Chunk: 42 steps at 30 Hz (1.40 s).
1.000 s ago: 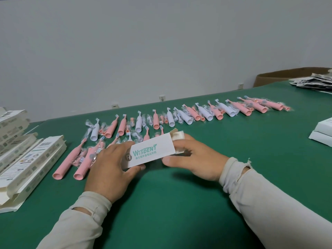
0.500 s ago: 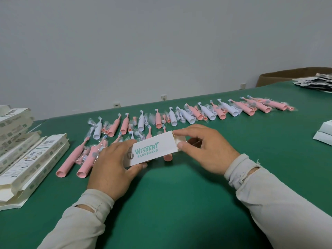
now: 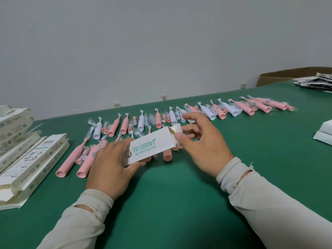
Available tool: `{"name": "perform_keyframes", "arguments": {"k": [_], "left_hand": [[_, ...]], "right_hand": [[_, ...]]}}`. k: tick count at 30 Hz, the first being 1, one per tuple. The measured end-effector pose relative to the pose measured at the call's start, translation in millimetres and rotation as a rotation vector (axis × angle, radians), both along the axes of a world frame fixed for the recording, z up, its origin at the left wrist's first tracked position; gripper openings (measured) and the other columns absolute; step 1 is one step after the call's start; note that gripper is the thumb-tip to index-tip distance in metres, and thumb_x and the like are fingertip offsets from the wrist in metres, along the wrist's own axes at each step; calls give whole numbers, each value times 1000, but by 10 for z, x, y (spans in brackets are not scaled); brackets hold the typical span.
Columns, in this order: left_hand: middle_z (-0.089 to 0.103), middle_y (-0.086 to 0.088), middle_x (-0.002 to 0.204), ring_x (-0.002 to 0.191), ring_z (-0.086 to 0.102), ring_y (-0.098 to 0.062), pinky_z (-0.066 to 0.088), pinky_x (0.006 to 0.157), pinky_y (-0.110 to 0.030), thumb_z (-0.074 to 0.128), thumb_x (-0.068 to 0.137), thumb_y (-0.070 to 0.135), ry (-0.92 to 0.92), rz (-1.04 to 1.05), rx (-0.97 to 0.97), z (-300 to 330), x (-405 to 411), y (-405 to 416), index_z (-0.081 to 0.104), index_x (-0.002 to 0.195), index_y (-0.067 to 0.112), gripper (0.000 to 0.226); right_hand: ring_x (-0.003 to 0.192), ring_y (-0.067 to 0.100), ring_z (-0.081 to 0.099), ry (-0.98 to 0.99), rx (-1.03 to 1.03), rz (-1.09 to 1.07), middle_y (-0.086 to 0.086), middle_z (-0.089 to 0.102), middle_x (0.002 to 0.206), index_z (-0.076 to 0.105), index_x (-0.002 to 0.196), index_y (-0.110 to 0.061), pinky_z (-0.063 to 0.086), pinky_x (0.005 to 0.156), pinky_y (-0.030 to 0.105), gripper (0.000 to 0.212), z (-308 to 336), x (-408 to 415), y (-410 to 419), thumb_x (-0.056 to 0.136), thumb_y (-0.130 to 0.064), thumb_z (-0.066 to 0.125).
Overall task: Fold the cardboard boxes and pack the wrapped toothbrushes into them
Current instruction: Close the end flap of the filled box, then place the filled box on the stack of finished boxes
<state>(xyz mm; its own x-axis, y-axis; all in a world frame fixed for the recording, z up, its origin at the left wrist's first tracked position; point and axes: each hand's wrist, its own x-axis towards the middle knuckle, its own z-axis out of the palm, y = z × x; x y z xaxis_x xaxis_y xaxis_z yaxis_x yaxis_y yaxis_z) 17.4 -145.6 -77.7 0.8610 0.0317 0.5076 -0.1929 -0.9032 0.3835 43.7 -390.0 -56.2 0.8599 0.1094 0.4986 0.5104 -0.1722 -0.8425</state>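
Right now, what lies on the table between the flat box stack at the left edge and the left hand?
In the head view, two wrapped pink toothbrushes lie side by side on the green table between the flat box stack and the left hand.

both arms wear pale beige sleeves point(image 3: 280, 209), frayed and torn at the cuffs.

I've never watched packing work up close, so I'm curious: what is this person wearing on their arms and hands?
Both arms are covered by long, loose sleeves in a pale off-white fabric. The right sleeve has a frayed cuff with small loose threads sticking out at the wrist. The left sleeve has a plain ribbed cuff. The left hand and right hand are bare: no gloves, rings or watch can be seen.
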Motion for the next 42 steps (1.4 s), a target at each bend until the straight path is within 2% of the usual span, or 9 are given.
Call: {"name": "perform_keyframes", "arguments": {"k": [4,7,14,28,36,42], "left_hand": [[62,6,127,116,50,-22,40,98,-41,81,76,44,-4,19,6,-3,-4,-11,55,135,34,65],[62,7,128,116,50,-22,40,97,-41,81,76,45,-6,24,10,-10,-4,-7,54,136,34,66],[62,6,129,118,50,-23,38,99,-40,80,76,47,-3,19,17,-19,6,1,55,136,34,67],[61,6,129,117,49,-23,37,97,-40,80,76,47,-1,29,26,-20,3,1,54,136,35,67],[61,5,130,117,48,-24,38,98,-41,80,76,47,3,36,24,-28,-3,-4,53,137,36,68],[60,5,133,119,48,-24,39,100,-43,79,76,50,11,51,37,-22,-6,-16,52,139,35,71]], "right_hand": [[63,-1,61,75,81,42,-12,74,79,73,90,-23,48,62,13,7,19,13,-24,85,-22,78],[60,-2,59,94,36,14,-17,72,75,73,87,-23,46,60,12,7,-2,18,-21,86,-18,77],[62,2,66,148,59,-10,-14,73,75,72,89,-18,54,63,20,6,1,23,-5,88,-12,73],[63,3,66,141,10,-31,-14,72,74,73,85,-20,52,62,18,7,5,28,-8,88,-14,73],[55,-1,60,111,-12,-35,-18,70,68,75,84,-22,44,56,10,11,7,-4,-17,88,-12,72],[63,-1,57,81,-85,-111,-23,70,74,73,80,-28,44,61,9,9,-21,2,-11,86,-21,74]]}}
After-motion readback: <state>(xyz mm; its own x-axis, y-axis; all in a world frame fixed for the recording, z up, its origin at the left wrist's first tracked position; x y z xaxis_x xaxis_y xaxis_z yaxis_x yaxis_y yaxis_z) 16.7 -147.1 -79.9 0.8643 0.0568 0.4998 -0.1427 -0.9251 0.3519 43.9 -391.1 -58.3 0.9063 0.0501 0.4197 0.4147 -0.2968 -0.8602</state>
